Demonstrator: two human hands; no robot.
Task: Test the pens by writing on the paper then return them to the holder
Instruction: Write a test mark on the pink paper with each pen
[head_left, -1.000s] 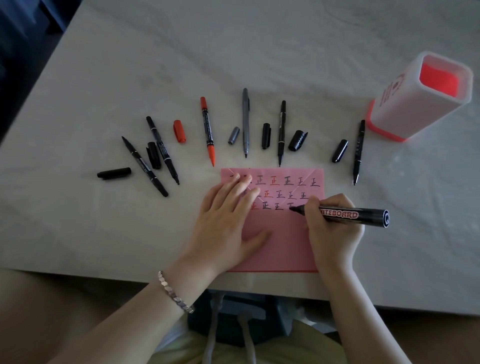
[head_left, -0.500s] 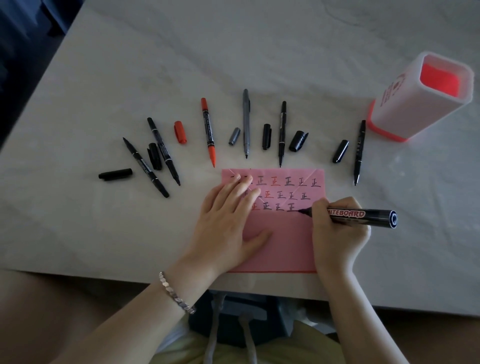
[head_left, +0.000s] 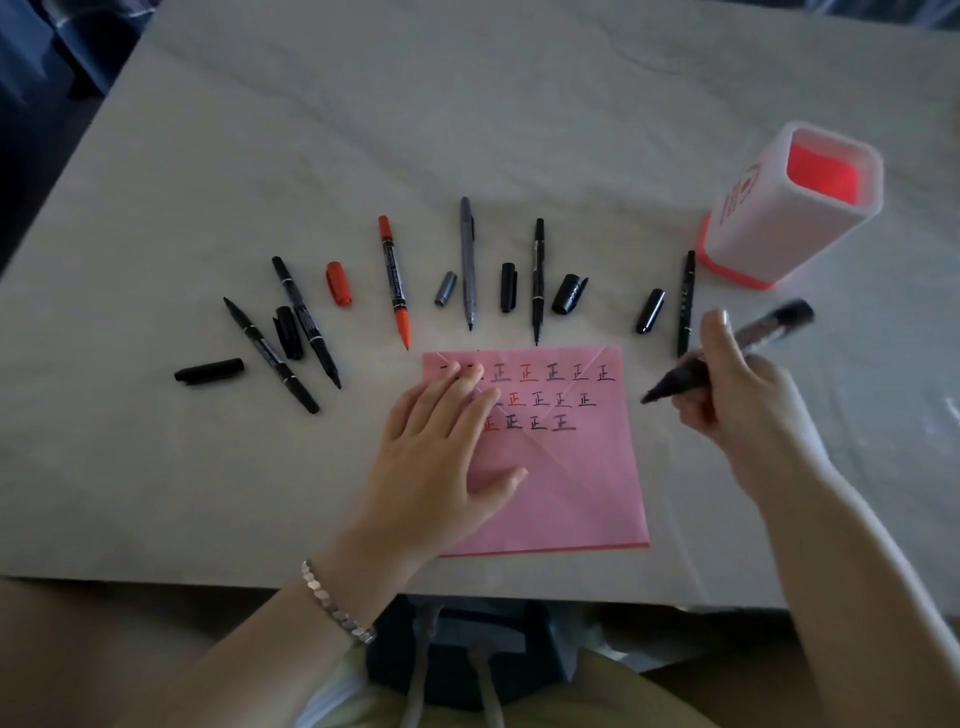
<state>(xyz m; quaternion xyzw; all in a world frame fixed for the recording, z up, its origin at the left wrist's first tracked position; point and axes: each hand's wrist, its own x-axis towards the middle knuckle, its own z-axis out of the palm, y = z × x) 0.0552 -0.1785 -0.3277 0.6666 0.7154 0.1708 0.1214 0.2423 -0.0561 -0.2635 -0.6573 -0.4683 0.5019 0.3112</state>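
Note:
A pink paper (head_left: 566, 483) with three rows of written marks lies at the table's near edge. My left hand (head_left: 441, 457) rests flat on its left part, fingers straight. My right hand (head_left: 748, 395) grips a thick black whiteboard marker (head_left: 685, 379), lifted off the paper to its right, tip pointing left and down. Several uncapped pens lie fanned behind the paper: a red one (head_left: 395, 283), a grey one (head_left: 467, 262), black ones (head_left: 536, 280) (head_left: 685, 304) (head_left: 306, 322) (head_left: 270, 356). The white holder with a red inside (head_left: 779, 218) stands at the right, with nothing seen in it.
Loose caps lie among the pens: a red cap (head_left: 338, 283), a grey cap (head_left: 445, 289), and black caps (head_left: 509, 287) (head_left: 569, 294) (head_left: 650, 310) (head_left: 209, 371) (head_left: 289, 332). The marble table (head_left: 467, 114) stretches far back; its near edge runs just below the paper.
My right hand lifted the marker off the paper and moved it right, toward the holder side. A fresh mark ends the third row. My left hand stayed on the paper.

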